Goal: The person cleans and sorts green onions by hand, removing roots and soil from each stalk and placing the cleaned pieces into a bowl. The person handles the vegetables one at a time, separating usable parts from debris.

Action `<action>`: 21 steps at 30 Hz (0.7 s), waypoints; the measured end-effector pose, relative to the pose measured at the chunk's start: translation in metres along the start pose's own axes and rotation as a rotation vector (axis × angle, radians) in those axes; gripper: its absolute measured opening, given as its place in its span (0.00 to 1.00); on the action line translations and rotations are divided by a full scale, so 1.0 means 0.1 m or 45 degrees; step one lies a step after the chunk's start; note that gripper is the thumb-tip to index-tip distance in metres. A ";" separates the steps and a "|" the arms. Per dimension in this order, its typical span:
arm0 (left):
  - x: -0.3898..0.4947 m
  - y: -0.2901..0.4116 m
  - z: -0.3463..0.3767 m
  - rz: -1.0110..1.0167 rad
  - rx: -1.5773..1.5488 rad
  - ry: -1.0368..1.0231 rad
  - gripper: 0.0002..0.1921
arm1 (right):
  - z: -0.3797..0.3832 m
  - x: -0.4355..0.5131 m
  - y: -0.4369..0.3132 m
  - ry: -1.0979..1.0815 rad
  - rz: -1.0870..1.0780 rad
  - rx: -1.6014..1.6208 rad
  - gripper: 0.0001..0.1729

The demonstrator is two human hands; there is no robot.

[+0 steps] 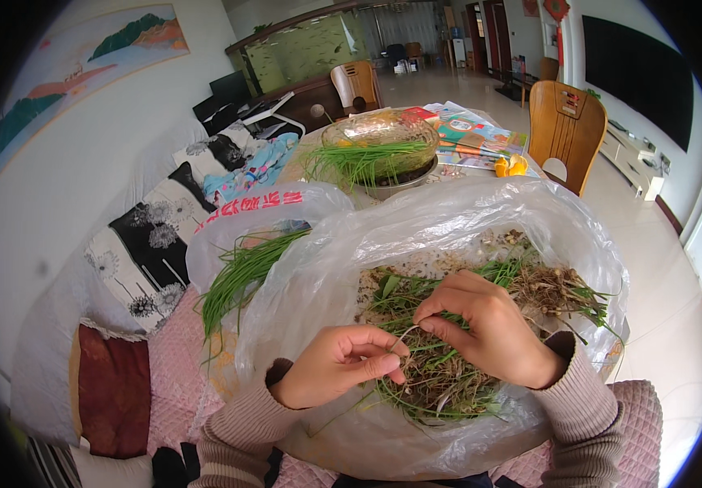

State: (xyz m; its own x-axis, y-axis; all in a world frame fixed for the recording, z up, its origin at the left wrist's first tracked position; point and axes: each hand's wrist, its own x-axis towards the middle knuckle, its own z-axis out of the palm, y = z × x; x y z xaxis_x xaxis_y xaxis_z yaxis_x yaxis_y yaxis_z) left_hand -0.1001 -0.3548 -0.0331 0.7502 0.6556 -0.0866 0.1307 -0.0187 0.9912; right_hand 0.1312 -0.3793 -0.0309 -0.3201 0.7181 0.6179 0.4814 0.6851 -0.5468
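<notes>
A single thin, pale stalk (404, 333) bridges my two hands above an opened clear plastic bag (320, 274). Its lower end is pinched between the thumb and fingers of my left hand (351, 363). My right hand (485, 320) grips the upper end between thumb and forefinger. Beneath both hands lies a tangled heap of green, grass-like plants with brown roots (448, 378), partly hidden by my right hand. A bunch with dirty roots and small bulbs (552, 290) rests to the right of my right hand. Loose soil (430, 259) is scattered behind the heap.
Cleaned green stalks (247, 274) lie at the left by a white bag with red writing (265, 204). Farther back, more stalks (381, 155) hang over a metal bowl (393, 189) beside a transparent basin (381, 125). Orange peel (511, 165), books (479, 134) and a wooden chair (567, 128) are behind right.
</notes>
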 end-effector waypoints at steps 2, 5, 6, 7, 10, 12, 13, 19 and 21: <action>0.00 -0.02 0.03 0.024 0.017 0.064 0.12 | 0.02 -0.01 0.01 0.018 -0.012 0.048 0.08; 0.00 -0.07 0.06 0.066 0.042 0.145 0.12 | 0.05 -0.03 0.01 -0.004 -0.015 0.067 0.13; 0.00 -0.08 0.07 0.071 0.057 0.168 0.12 | 0.07 -0.03 0.01 -0.012 -0.041 0.087 0.14; 0.00 -0.10 0.08 0.074 0.066 0.187 0.11 | 0.10 -0.03 0.01 -0.025 -0.050 0.080 0.14; -0.01 -0.12 0.09 0.051 0.225 0.252 0.10 | 0.15 -0.06 0.02 -0.047 -0.044 0.065 0.14; -0.01 -0.13 0.10 0.090 0.296 0.288 0.09 | 0.18 -0.07 0.02 -0.039 0.001 0.112 0.13; 0.00 -0.13 0.11 0.107 0.334 0.308 0.08 | 0.19 -0.08 0.01 -0.037 -0.015 0.107 0.12; 0.01 -0.10 0.14 0.122 0.467 0.344 0.07 | 0.20 -0.07 0.02 -0.064 -0.084 0.050 0.09; 0.00 -0.10 0.15 0.129 0.453 0.364 0.07 | 0.18 -0.07 0.03 -0.090 -0.041 0.123 0.08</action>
State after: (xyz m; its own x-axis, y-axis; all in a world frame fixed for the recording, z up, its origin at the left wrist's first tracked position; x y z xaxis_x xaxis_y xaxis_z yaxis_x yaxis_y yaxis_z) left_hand -0.0919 -0.3659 -0.0445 0.5687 0.8177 0.0890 0.3180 -0.3184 0.8930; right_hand 0.1203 -0.3800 -0.0469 -0.3926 0.7002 0.5963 0.3901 0.7139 -0.5815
